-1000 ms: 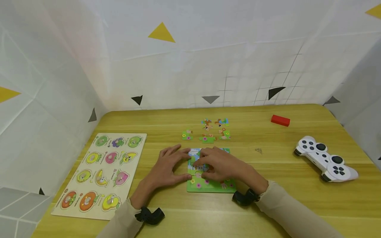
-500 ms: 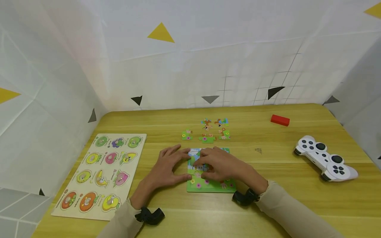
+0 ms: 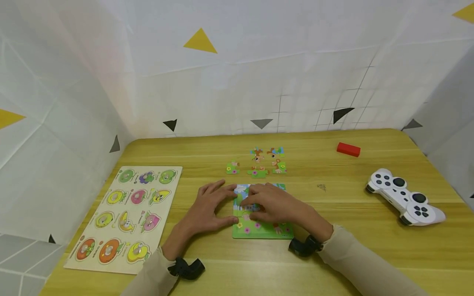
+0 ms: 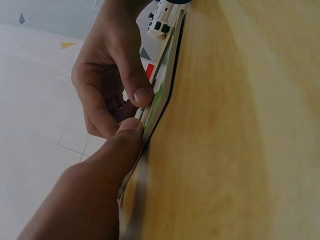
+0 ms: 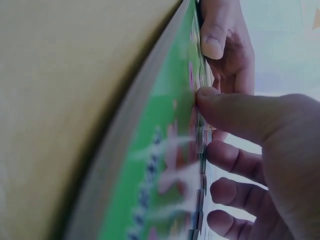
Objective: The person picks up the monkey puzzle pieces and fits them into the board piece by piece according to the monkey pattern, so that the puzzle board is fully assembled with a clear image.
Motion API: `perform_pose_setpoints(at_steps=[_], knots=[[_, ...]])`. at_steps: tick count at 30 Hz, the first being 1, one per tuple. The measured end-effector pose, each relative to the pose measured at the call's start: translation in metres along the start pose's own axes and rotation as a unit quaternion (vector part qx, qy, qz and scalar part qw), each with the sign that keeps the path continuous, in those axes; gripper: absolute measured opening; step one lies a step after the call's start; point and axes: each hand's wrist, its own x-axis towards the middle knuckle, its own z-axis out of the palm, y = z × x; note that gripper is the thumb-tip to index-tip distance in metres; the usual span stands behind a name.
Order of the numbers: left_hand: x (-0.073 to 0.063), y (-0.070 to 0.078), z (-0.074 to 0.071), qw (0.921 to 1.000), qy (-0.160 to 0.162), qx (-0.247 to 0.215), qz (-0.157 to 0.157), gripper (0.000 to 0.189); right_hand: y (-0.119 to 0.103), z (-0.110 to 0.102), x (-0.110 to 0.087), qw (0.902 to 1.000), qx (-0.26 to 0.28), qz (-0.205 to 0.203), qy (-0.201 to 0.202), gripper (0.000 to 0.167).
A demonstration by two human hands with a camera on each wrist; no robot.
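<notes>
On the table lies a green jigsaw board with a picture of flowers, sky and a house. My left hand steadies its left side, thumb and fingers spread along the edge. Over the middle of the board, my right hand pinches a puzzle piece between thumb and forefinger, low in the picture and mostly hidden. In the right wrist view the right thumb touches the pieces and the other fingers curl close by. Several loose puzzle pieces with parts of a brown animal lie just behind the board.
A wooden fruit puzzle board lies at the left, partly under the left sleeve. To the right are a white game controller and, farther back, a red block. White sheeting stands behind the table.
My right thumb and forefinger have shifted very slightly on the board at the piece. The left hand and the loose pieces are where they were.
</notes>
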Motion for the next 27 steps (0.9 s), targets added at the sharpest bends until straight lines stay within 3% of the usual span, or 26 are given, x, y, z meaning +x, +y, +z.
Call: perform_pose_setpoints(at_steps=[27], knots=[[0.0006,-0.0008,0.0008,1.0000,0.004,0.003,0.001,0.061,0.0024,-0.0014,-0.0005,0.9998,0.012,-0.013,0.013,0.036]])
